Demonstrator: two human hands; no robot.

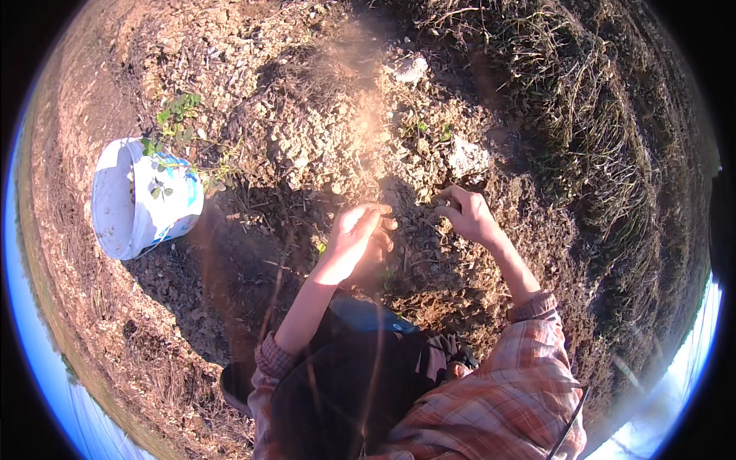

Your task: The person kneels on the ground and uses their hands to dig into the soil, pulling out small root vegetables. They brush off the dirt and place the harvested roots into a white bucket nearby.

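Observation:
My left hand (359, 236) hovers over the shaded soil in the middle, palm turned sideways and fingers slightly curled; whether something small lies between the fingers cannot be made out. To its right, my right hand (464, 211) reaches to the clumpy earth (428, 172) with thumb and forefinger bent towards each other. Any small thing at those fingertips is too small to tell. Just above the right hand lies a pale, sunlit clod (468, 158).
A white plastic bucket (169, 198) with blue marks lies tipped on its side at the left. A green leafy plant (181, 115) grows beside it. Heaped dry plant stalks (598, 126) run along the right. Another pale lump (411, 70) lies farther off.

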